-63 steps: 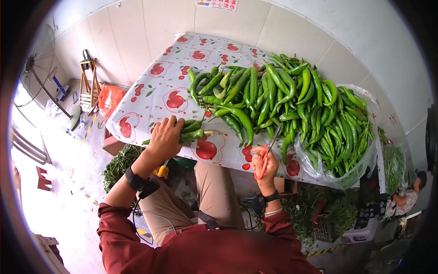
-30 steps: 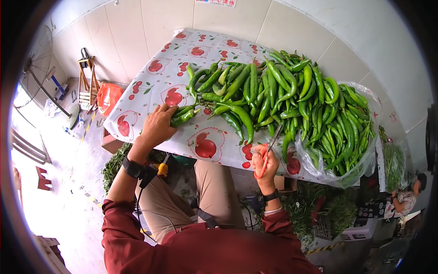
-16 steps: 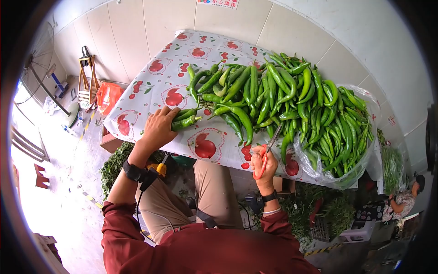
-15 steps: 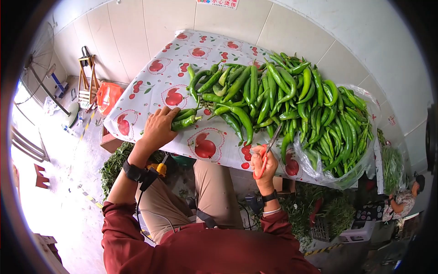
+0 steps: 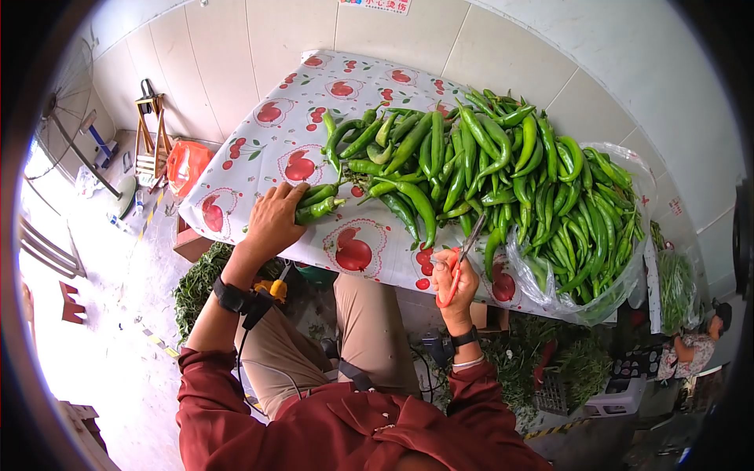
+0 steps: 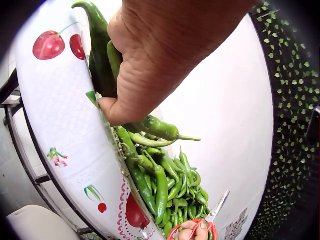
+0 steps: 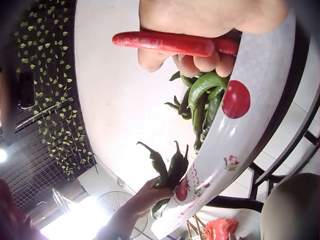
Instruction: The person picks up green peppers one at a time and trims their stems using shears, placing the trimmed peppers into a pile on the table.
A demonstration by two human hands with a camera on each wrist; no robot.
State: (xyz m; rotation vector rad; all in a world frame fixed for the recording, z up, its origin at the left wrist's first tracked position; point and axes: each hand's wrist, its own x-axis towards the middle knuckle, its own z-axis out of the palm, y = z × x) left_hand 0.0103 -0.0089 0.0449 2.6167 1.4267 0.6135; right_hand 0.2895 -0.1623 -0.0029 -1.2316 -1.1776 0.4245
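My left hand (image 5: 275,221) is curled over a small bunch of green chili peppers (image 5: 318,209) on the table's near left side. Its thumb and palm wrap the peppers (image 6: 102,65) in the left wrist view, and their stem ends stick out past the hand. My right hand (image 5: 459,289) grips scissors (image 5: 473,235) by their red handles at the table's front edge, blades pointing up toward the pile. One red handle (image 7: 165,44) lies across the palm in the right wrist view. Beyond both hands spreads a large pile of green chili peppers (image 5: 440,157).
A clear plastic bag (image 5: 609,302) lies under the pile's right end. The tablecloth (image 5: 267,169) has a fruit print. Leafy greens (image 5: 200,290) stand below the table at left. An orange bag (image 5: 187,169) sits on the floor. Another person (image 5: 695,349) is at far right.
Over two seconds my left hand has moved slightly left and away from me, bringing the peppers along, and then held nearly still. My right hand and the scissors have barely moved.
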